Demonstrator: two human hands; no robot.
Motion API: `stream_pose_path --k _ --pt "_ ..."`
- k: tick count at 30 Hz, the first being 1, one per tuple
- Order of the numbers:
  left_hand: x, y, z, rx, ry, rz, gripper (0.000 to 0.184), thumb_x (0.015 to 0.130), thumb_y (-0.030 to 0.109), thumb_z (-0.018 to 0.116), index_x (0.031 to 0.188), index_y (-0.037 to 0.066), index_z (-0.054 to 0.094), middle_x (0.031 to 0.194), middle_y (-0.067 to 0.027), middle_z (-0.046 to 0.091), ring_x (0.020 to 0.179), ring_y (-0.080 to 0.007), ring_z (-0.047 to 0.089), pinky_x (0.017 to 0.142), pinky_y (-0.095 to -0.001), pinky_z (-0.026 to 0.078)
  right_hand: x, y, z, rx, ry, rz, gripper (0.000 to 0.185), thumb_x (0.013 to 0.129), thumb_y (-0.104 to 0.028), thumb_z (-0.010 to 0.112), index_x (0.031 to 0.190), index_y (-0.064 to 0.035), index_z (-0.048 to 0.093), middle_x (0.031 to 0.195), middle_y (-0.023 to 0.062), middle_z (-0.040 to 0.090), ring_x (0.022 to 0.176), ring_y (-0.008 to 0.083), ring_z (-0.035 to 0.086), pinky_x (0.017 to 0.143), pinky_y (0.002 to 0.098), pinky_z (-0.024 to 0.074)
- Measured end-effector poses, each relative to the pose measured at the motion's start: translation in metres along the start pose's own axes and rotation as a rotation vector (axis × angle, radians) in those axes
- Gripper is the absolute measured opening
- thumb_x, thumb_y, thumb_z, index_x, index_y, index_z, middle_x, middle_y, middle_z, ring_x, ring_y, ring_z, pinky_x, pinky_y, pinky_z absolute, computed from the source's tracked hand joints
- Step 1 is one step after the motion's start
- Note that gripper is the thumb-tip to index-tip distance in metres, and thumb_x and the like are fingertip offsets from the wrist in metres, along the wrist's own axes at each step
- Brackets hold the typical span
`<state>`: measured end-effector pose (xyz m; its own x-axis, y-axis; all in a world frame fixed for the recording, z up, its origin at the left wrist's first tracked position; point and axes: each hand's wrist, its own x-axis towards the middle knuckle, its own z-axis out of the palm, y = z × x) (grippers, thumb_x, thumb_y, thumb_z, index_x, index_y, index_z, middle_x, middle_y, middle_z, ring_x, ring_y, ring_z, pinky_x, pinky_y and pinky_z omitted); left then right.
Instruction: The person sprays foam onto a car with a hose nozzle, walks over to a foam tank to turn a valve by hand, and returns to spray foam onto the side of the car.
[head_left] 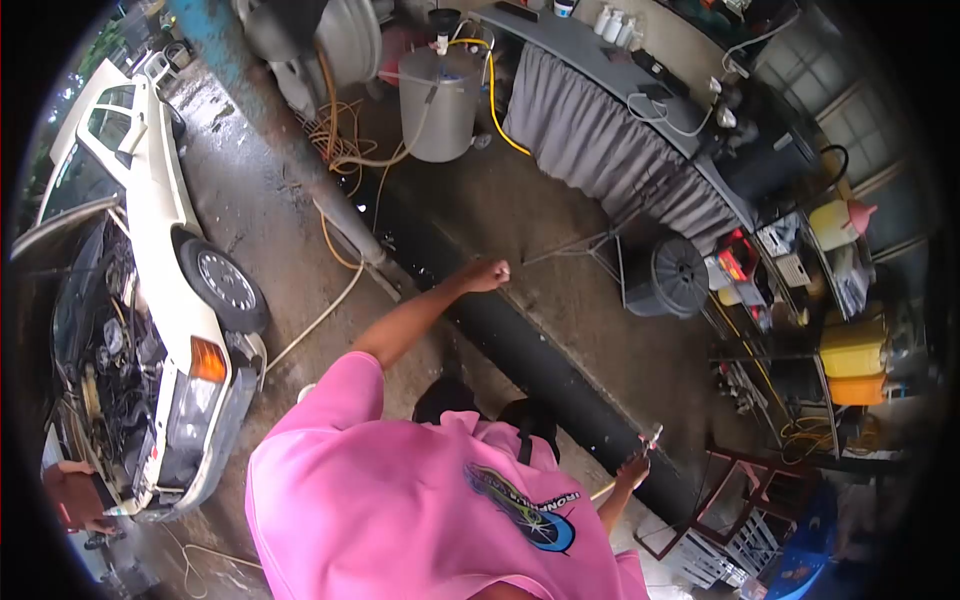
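Note:
My left hand [485,275] is stretched out ahead of the pink shirt [430,500], over the dark strip of floor [540,365]. Its fingers are curled in, and a small pale spot shows at them that I cannot make out. Lower and to the right, my right hand [633,470] is closed around a small metal spray gun [652,440], whose head sticks out past the fingers. A pale hose runs near that wrist. Neither hand touches the furniture around it.
A white car [165,190] with its hood up stands at the left, a person [75,490] beside it. A post [290,150], grey drum [440,110], coiled hoses [335,135], curtained bench [600,130], black bin [665,278], shelves [765,350] and wooden frame [730,490] surround the floor.

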<state>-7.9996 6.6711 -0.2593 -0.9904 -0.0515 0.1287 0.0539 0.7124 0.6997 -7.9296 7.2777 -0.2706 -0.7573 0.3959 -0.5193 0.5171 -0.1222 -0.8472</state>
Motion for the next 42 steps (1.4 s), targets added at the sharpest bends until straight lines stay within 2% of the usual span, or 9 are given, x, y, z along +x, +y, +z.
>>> stream_pose_path --k 4,8,11,15,19,23,29,34,42 --pt "0.078 -0.016 -0.028 -0.204 -0.185 -0.056 0.020 0.082 0.023 0.051 0.088 0.005 0.055 0.085 -0.0125 0.061 0.078 -0.0265 0.059 0.069 -0.0354 0.045 0.014 -0.002 0.030 -0.220 0.143 0.025 0.023 0.084 -0.029 0.045 0.078 -0.0078 0.052 0.053 0.0008 0.044 0.036 0.0129 0.039 0.029 0.0261 0.0270" --pt "0.169 -0.086 -0.034 -0.199 -0.236 -0.166 0.019 0.083 0.024 0.048 0.086 0.006 0.055 0.075 -0.0072 0.061 0.063 -0.0200 0.059 0.059 -0.0335 0.046 0.139 0.126 -0.029 -0.689 0.125 -0.366 0.022 0.086 -0.021 0.044 0.085 -0.0016 0.055 0.062 0.0071 0.053 0.048 0.0147 0.050 0.040 0.0317 0.0411" --pt "0.242 -0.132 -0.033 -0.334 -0.130 -0.367 0.019 0.082 0.023 0.046 0.086 0.006 0.053 0.066 -0.0027 0.057 0.052 -0.0133 0.056 0.047 -0.0306 0.045 0.054 0.039 0.080 -1.449 0.231 -0.695 0.017 0.086 -0.017 0.043 0.091 -0.0032 0.053 0.069 0.0098 0.058 0.045 0.0137 0.050 0.038 0.0312 0.0411" --pt "0.346 -0.209 -0.047 -0.606 0.120 -0.479 0.020 0.083 0.026 0.047 0.084 0.008 0.054 0.072 -0.0011 0.055 0.060 -0.0114 0.057 0.048 -0.0259 0.047 0.112 0.042 0.189 -1.236 0.168 -0.520 0.018 0.087 -0.018 0.043 0.093 -0.0035 0.053 0.069 0.0096 0.058 0.044 0.0135 0.049 0.038 0.0308 0.0406" --pt "0.414 -0.313 -0.084 -1.250 0.865 -0.707 0.024 0.085 0.028 0.046 0.094 0.006 0.052 0.075 -0.0031 0.056 0.066 -0.0153 0.057 0.052 -0.0269 0.048 0.187 0.015 0.296 -0.725 0.073 -0.156 0.019 0.087 -0.019 0.043 0.094 -0.0038 0.052 0.069 0.0094 0.057 0.044 0.0133 0.049 0.037 0.0304 0.0401" --pt "0.452 -0.369 -0.145 -1.339 1.295 -0.661 0.032 0.085 0.031 0.047 0.100 0.003 0.049 0.100 -0.0101 0.053 0.088 -0.0200 0.055 0.068 -0.0341 0.047 0.239 -0.015 0.377 -0.593 -0.027 -0.001 0.020 0.087 -0.020 0.043 0.095 -0.0042 0.052 0.069 0.0092 0.057 0.043 0.0131 0.048 0.037 0.0300 0.0396" --pt "0.468 -0.418 -0.201 -1.193 1.371 -0.491 0.050 0.085 0.030 0.046 0.124 0.001 0.034 0.124 -0.0140 0.040 0.111 -0.0250 0.044 0.086 -0.0425 0.038 0.276 -0.045 0.447 -0.599 -0.140 0.042 0.021 0.087 -0.021 0.043 0.097 -0.0047 0.051 0.069 0.0090 0.057 0.042 0.0129 0.048 0.036 0.0293 0.0389" --pt "0.486 -0.385 -0.234 -1.462 1.445 -0.410 0.070 0.085 0.035 0.046 0.133 -0.002 0.011 0.141 -0.0145 0.000 0.128 -0.0349 0.013 0.103 -0.0432 0.017 0.286 -0.052 0.476 -0.612 -0.179 0.057 0.022 0.087 -0.023 0.043 0.099 -0.0052 0.050 0.069 0.0087 0.057 0.041 0.0126 0.047 0.035 0.0288 0.0382" --pt "0.487 -0.434 -0.256 -1.834 1.260 -0.084 0.083 0.079 0.046 0.047 0.128 -0.011 0.012 0.135 -0.0228 0.018 0.123 -0.0383 0.020 0.104 -0.0404 0.012 0.292 -0.055 0.505 -0.629 -0.207 0.093 0.024 0.087 -0.025 0.043 0.101 -0.0059 0.049 0.069 0.0084 0.057 0.040 0.0122 0.046 0.034 0.0279 0.0372"
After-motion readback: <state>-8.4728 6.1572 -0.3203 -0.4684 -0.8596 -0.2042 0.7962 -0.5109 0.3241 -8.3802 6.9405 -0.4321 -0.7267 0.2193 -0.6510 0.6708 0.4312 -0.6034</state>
